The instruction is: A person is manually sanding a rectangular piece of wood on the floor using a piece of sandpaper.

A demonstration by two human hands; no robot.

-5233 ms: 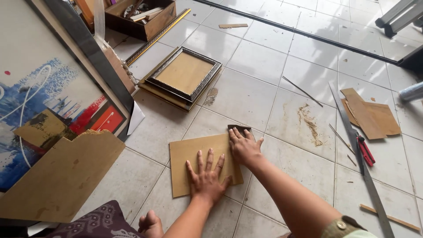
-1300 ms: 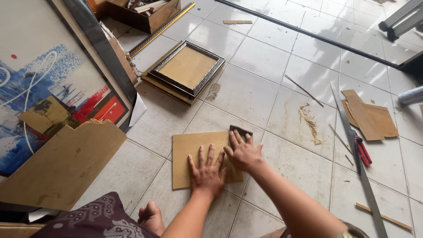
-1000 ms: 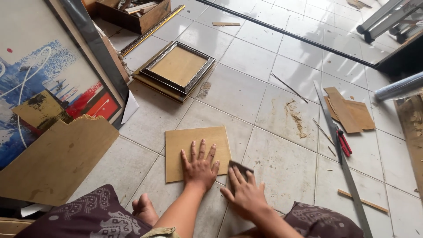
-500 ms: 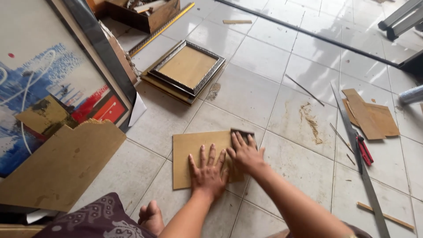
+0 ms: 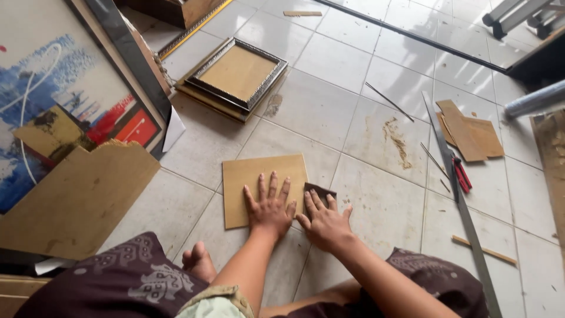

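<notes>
I look down from the head camera at my two bare hands on a pale tiled floor (image 5: 329, 112). My left hand (image 5: 269, 203) lies flat with fingers spread wide, palm pressed on the lower right part of a thin square brown board (image 5: 253, 179) that rests flat on the tiles. It grips nothing; it only bears down on the board.

My right hand (image 5: 323, 221) sits just beside the left hand, on its right, nearly touching it. Its fingers are held out fairly straight and close together, pressing on a small dark sanding pad (image 5: 321, 189) that peeks out beyond the fingertips. The pad lies at the right edge of the board. I cannot tell whether the fingers curl around the pad or only press on it.

Well beyond my left hand, farther from me, a framed panel with a silvery patterned frame (image 5: 238, 73) lies flat on the floor. Far to the left of that hand, a large picture in blue, white and red (image 5: 59, 106) leans upright, with a big sheet of brown board (image 5: 76, 200) propped in front of it.

To the right of my right hand, well apart, a long metal straightedge (image 5: 459, 206) lies along the tiles, a red-handled tool (image 5: 462, 175) touching it, and a stack of brown board offcuts (image 5: 471, 126) beyond. My bare foot (image 5: 197, 262) shows near my left forearm.
</notes>
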